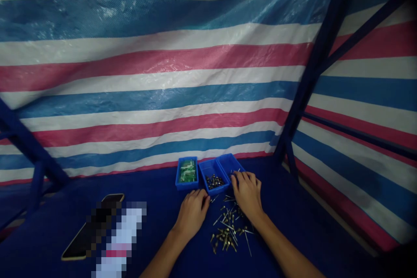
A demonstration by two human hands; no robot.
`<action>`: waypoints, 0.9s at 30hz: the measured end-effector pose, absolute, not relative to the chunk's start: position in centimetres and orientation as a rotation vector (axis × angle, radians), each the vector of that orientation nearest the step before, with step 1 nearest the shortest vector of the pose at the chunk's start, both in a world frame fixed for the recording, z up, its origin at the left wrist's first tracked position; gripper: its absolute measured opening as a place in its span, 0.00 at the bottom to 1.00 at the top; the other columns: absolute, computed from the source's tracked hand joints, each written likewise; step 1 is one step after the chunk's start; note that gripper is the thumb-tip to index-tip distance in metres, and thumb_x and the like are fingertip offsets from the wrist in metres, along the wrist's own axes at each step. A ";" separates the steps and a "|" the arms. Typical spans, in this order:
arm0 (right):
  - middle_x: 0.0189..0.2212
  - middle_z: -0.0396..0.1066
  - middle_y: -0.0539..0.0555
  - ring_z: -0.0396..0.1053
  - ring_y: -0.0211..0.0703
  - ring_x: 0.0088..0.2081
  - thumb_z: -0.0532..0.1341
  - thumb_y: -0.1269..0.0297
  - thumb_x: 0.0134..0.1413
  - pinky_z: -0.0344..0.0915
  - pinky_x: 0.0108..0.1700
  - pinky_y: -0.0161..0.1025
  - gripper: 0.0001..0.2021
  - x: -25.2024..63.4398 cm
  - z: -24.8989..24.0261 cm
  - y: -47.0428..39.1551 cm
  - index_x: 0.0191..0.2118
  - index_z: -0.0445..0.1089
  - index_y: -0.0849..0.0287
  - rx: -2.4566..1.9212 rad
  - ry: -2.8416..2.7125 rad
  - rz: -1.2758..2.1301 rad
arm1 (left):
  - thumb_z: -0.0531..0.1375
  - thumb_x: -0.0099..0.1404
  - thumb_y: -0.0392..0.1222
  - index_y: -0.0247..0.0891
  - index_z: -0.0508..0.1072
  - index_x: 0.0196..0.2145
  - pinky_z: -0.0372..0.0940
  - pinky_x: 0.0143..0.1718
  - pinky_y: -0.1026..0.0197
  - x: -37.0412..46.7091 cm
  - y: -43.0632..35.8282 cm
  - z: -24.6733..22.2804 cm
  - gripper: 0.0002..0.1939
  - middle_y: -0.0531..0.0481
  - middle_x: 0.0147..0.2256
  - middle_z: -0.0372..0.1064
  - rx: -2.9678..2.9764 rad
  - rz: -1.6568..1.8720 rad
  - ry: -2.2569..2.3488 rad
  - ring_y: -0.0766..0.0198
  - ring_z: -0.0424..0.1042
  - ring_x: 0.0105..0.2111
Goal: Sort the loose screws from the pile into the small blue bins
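My left hand [193, 211] rests on the blue table just in front of the bins, fingers curled and thumb near the forefinger. Whatever it may pinch is hidden. At the near edge of the right blue bin [232, 163] is my right hand [248, 192], its fingers bent downward. Thin metal pieces show by its fingertips, too small to name. Between my forearms lies a loose pile of small metal fasteners [228, 230], some short and brass-coloured, others long, thin and silvery. The middle blue bin [208, 167] holds dark and shiny small metal parts [214, 181].
A left blue bin [177, 178] contains green and clear small pieces [188, 170]. On the table's left lie a dark phone [76, 243] and a blurred white strip [122, 230]. Striped sheeting [156, 78] hangs behind, with a blue metal frame post [312, 78] at right.
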State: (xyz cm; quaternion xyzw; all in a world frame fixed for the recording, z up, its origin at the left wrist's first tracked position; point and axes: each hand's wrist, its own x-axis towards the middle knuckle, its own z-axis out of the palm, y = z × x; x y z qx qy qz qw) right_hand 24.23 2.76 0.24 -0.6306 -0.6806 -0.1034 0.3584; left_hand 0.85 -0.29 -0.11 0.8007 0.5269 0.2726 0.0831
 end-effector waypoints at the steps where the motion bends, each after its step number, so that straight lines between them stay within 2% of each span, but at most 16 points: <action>1: 0.45 0.79 0.60 0.66 0.60 0.53 0.53 0.59 0.74 0.55 0.54 0.56 0.15 24.2 0.3 2.7 0.51 0.77 0.55 -1.629 -1.762 -0.272 | 0.52 0.78 0.41 0.42 0.71 0.35 0.63 0.45 0.53 0.9 -0.3 -0.2 0.13 0.49 0.35 0.75 2.391 0.814 1.575 0.55 0.73 0.38; 12: 0.42 0.79 0.58 0.64 0.59 0.53 0.52 0.59 0.74 0.52 0.56 0.59 0.17 24.2 0.3 2.6 0.43 0.79 0.53 -1.633 -1.777 -0.273 | 0.51 0.78 0.41 0.42 0.70 0.35 0.63 0.42 0.53 0.9 -0.4 0.2 0.13 0.48 0.35 0.75 2.402 0.794 1.564 0.54 0.73 0.38; 27: 0.41 0.79 0.57 0.66 0.58 0.52 0.54 0.60 0.74 0.53 0.55 0.58 0.17 24.1 0.8 2.2 0.40 0.79 0.53 -1.625 -1.794 -0.267 | 0.52 0.78 0.40 0.42 0.69 0.35 0.62 0.43 0.55 0.9 -0.5 0.4 0.12 0.50 0.35 0.75 2.420 0.779 1.580 0.55 0.73 0.38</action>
